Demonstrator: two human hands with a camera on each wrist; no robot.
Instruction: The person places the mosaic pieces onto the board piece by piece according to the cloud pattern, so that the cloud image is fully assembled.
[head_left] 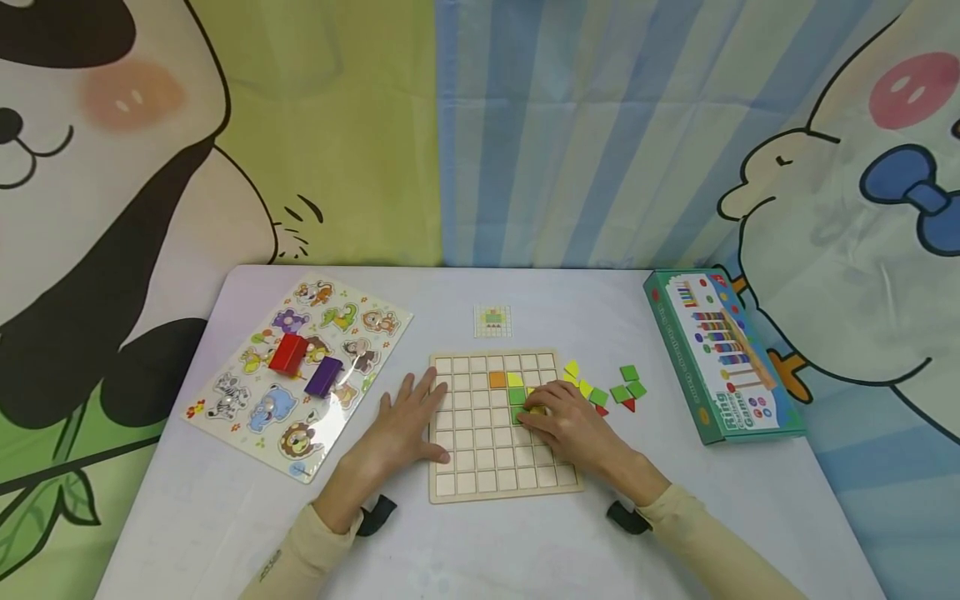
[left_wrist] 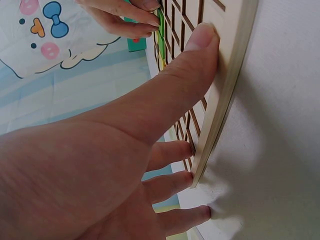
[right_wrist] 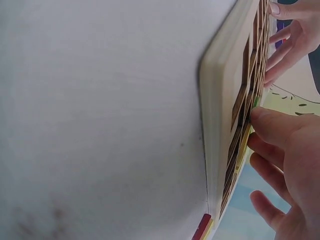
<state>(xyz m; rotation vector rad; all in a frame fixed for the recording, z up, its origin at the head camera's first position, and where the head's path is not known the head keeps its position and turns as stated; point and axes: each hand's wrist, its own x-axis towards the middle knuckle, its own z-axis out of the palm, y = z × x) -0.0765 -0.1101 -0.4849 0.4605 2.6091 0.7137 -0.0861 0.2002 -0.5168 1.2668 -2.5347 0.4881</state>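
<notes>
A wooden grid board (head_left: pixel 480 467) lies mid-table, with an orange tile (head_left: pixel 497 380), a yellow tile (head_left: pixel 514 380) and a green tile (head_left: pixel 517 397) set in its cells. My left hand (head_left: pixel 408 421) lies flat on the board's left edge, fingers spread; in the left wrist view the thumb (left_wrist: pixel 190 65) presses the board frame (left_wrist: pixel 235 75). My right hand (head_left: pixel 566 421) rests on the board's right part, thumb and forefinger pinching a yellowish tile (head_left: pixel 536 409) against a cell beside the green tile. The right wrist view shows the board's edge (right_wrist: pixel 220 100) and my right hand (right_wrist: pixel 290 160).
Loose yellow (head_left: pixel 572 369), green (head_left: pixel 629 372) and red (head_left: pixel 628 405) tiles lie right of the board. A small pattern card (head_left: pixel 492 321) sits behind it. An animal puzzle (head_left: pixel 360 321) with a red block (head_left: pixel 288 352) and a purple block (head_left: pixel 324 376) is at the left. A green game box (head_left: pixel 720 354) is at the right.
</notes>
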